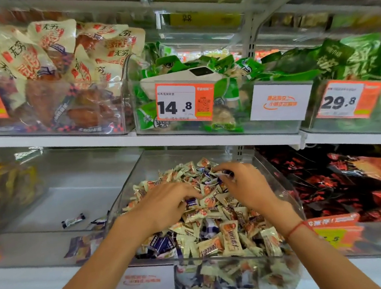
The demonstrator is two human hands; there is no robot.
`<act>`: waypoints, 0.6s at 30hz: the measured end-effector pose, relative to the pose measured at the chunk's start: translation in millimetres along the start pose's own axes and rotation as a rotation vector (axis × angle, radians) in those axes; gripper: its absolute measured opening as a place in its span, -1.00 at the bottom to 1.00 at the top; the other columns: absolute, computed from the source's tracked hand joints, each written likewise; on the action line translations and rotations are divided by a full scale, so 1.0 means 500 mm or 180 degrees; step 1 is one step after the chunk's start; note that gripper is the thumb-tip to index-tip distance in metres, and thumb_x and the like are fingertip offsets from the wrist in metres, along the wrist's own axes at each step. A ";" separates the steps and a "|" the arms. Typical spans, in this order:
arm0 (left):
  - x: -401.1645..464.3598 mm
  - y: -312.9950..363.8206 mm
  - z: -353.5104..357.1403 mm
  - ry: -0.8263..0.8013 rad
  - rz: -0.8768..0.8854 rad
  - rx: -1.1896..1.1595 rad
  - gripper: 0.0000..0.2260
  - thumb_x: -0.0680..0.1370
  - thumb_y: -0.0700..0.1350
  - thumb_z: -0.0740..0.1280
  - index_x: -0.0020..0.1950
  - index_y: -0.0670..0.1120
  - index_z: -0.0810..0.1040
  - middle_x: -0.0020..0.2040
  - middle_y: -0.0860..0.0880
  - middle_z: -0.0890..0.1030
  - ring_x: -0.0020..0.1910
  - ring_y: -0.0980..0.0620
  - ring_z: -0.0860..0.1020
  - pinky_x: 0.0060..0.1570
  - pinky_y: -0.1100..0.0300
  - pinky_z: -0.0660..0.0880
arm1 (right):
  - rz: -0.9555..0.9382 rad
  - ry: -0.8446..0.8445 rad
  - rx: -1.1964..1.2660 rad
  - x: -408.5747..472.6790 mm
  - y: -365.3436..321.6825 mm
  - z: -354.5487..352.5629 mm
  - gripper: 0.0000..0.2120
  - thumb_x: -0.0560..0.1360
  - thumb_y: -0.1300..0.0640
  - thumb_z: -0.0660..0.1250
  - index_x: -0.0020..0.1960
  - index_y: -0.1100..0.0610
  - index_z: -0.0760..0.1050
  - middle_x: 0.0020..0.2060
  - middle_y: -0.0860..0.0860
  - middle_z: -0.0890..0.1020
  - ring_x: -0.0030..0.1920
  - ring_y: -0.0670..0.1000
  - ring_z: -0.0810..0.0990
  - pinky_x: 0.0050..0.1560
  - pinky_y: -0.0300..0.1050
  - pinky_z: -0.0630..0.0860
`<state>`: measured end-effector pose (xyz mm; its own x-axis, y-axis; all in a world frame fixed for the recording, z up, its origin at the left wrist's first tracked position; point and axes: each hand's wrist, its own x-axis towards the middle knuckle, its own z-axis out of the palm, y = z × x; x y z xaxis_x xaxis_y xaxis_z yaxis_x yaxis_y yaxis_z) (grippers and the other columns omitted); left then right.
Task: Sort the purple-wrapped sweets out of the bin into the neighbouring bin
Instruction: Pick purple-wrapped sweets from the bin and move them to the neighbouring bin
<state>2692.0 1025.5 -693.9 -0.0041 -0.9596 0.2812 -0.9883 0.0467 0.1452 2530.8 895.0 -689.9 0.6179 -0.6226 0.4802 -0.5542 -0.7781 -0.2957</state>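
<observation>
Two hands, left (167,201) and right (246,183), are digging in one sweet bin (129,189); two purple sweets (73,221) are lying in the neighbouring bin (54,230).

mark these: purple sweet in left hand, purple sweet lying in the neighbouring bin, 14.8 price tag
purple sweet in left hand (191,201), head view, on its wrapper below the fingertips.
purple sweet in neighbouring bin (73,221), head view, middle of the wrapper.
14.8 price tag (177,105), head view, on the white field.
</observation>
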 end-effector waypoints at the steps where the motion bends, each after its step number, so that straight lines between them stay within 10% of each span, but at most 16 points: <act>1: 0.003 -0.002 -0.001 -0.0116 -0.0010 0.0004 -0.57 0.59 -0.25 0.22 0.37 0.15 0.43 0.40 0.16 0.40 0.40 0.14 0.33 0.40 0.07 0.25 | -0.0084 -0.0100 -0.0121 0.017 0.002 0.018 -0.74 0.58 0.12 0.26 0.24 -0.06 0.55 0.09 0.00 0.66 -0.03 0.04 0.64 -0.01 0.01 0.58; 9: 0.013 -0.008 0.005 -0.0561 -0.0049 0.0583 -0.57 0.59 0.07 0.26 0.45 0.05 0.34 0.35 0.05 0.43 0.35 0.00 0.38 0.32 -0.01 0.32 | -0.0099 -0.1911 -0.0655 0.075 0.012 0.053 -0.42 0.54 0.19 0.25 0.50 -0.11 0.20 0.42 0.06 0.40 0.34 0.14 0.43 0.25 0.06 0.46; 18: -0.021 0.022 0.011 0.0479 -0.0059 0.0381 -0.65 0.50 0.10 0.36 0.27 0.12 0.45 0.13 0.19 0.53 0.14 0.17 0.46 0.23 0.23 0.22 | -0.0136 -0.0388 0.0337 0.009 0.022 0.000 -0.74 0.37 0.12 0.54 0.05 -0.04 0.66 0.07 -0.10 0.66 0.09 -0.10 0.60 0.05 -0.40 0.46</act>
<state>2680.3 1034.6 -700.8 0.0284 -0.9073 0.4195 -0.9991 -0.0125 0.0405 2527.7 883.8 -690.9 0.7063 -0.5893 0.3924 -0.4680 -0.8045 -0.3657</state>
